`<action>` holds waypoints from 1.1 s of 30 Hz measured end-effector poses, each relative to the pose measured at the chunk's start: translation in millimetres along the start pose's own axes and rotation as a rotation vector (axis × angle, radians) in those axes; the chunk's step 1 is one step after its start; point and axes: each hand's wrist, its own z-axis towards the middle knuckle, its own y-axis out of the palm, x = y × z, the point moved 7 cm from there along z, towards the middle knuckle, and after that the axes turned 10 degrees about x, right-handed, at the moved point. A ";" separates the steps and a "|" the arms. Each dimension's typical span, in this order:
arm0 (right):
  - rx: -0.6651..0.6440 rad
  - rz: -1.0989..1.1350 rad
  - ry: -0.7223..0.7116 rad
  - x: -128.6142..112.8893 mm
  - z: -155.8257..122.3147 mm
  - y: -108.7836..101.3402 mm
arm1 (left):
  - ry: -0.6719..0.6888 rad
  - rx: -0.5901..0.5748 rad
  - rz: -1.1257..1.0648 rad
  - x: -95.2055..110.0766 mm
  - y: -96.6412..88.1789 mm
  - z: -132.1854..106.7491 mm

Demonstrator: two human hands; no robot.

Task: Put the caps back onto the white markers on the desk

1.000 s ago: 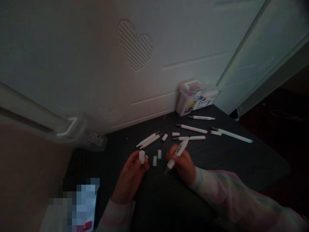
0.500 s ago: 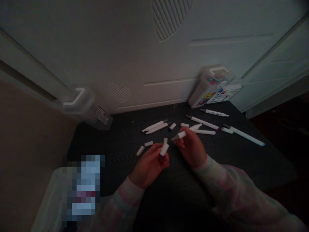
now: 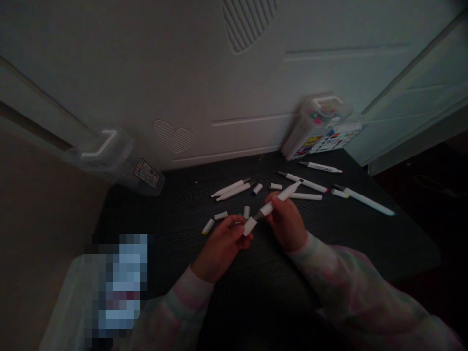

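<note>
Nearest, the left hand (image 3: 221,243) pinches a small white plastic marker cap (image 3: 250,226) in a closed fingertip grip. Just beyond, the right hand (image 3: 287,222) closes around a slim white marker pen (image 3: 280,197), its grey tip touching the cap. Both look light, stiff and smooth, best held mid-barrel. Farther across the dark tabletop (image 3: 329,234) lie loose markers (image 3: 231,188) and a clear marker box (image 3: 320,124).

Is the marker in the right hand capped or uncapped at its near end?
Uncapped: the marker in the right hand shows a bare dark tip, and the left hand holds a white cap right at that tip.
</note>
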 end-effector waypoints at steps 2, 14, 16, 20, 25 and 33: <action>-0.047 -0.030 0.024 4.6 -1.2 0.7 | 0.062 0.053 0.047 2.5 -3.2 1.3; -0.176 -0.070 0.017 8.4 -16.0 13.3 | 0.836 0.255 0.922 35.2 6.7 -31.3; -0.154 -0.088 -0.020 7.9 -20.2 13.8 | 0.857 0.274 0.931 33.0 7.3 -32.8; -0.121 -0.123 -0.095 3.9 -25.4 13.9 | 0.843 0.288 0.903 32.7 8.6 -33.6; -0.134 -0.132 -0.141 2.1 -27.2 12.7 | 0.759 0.279 0.876 31.3 11.3 -32.9; -0.162 -0.107 -0.060 9.6 -19.8 12.0 | 0.772 0.272 0.874 29.9 11.1 -27.9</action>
